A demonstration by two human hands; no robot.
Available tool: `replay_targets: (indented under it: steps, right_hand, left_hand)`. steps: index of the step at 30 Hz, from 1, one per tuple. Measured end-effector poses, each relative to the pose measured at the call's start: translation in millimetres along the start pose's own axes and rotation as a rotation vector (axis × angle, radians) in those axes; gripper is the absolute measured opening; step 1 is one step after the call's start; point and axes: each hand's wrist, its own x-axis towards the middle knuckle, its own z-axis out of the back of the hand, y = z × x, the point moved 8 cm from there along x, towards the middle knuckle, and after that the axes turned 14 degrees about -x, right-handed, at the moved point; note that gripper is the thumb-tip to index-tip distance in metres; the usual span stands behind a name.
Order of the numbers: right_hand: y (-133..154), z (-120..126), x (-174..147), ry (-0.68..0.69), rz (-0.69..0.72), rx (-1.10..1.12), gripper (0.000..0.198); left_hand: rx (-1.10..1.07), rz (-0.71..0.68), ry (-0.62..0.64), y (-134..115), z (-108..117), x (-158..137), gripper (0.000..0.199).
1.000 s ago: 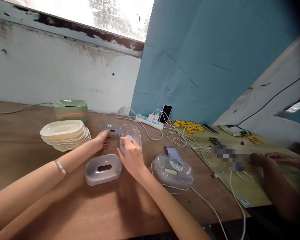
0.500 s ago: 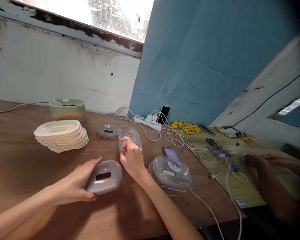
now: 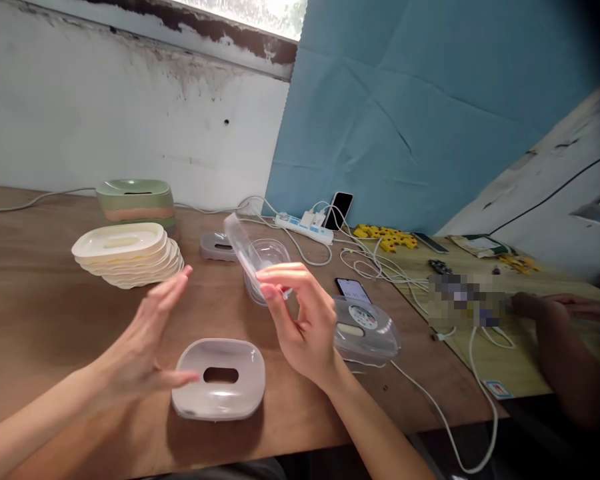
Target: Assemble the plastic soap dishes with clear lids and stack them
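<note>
My right hand (image 3: 303,320) pinches a clear plastic tray (image 3: 244,253) by its near edge and holds it tilted above a stack of clear trays (image 3: 270,257) on the wooden table (image 3: 40,313). My left hand (image 3: 147,340) hovers open, fingers spread, just left of a grey oval lid with a slot (image 3: 220,379) that lies near the table's front edge. It holds nothing.
A stack of cream lids (image 3: 125,253) and green-and-pink lids (image 3: 135,203) sit at the left. A second grey lid (image 3: 215,247), a clear-lidded box (image 3: 365,330), a phone (image 3: 353,290), a power strip (image 3: 300,228) and cables lie nearby. Another person's hand (image 3: 530,307) rests at the right.
My left hand let go of the grey lid, which now lies flipped closer to me. My right hand lifted one clear tray off the stack and tilted it.
</note>
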Motion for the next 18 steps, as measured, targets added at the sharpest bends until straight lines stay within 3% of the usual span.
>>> replay_targets:
  steps: [2,4,7,10,12,18]
  right_hand:
    - [0.3,-0.1,-8.3,0.059,-0.152,0.230,0.012]
    - [-6.7,-11.7,-20.8,0.160,-0.329,0.468,0.013]
    - [-26.0,-40.7,-46.5,0.313,-0.614,0.750,0.021]
    - [-47.5,-63.9,-74.7,0.419,-0.851,0.736,0.023]
    - [-53.1,-66.3,-83.6,0.438,-0.839,0.575,0.024]
    - [-31.6,-53.0,-88.4,0.485,-0.477,0.106,0.023]
  left_hand:
    - [0.137,-0.149,-0.192,-21.3,20.6,7.9,0.113]
    - [0.217,-0.257,-0.267,-37.9,28.6,8.3,0.116]
    - [0.218,-0.216,-0.140,-38.6,17.5,2.6,0.106]
    - [0.120,-0.023,0.012,-19.5,-3.9,-11.1,0.101]
    - [0.096,0.080,0.028,-7.9,-15.0,-20.4,0.101]
    - [0.078,0.124,0.094,0.5,-43.6,-28.1,0.090]
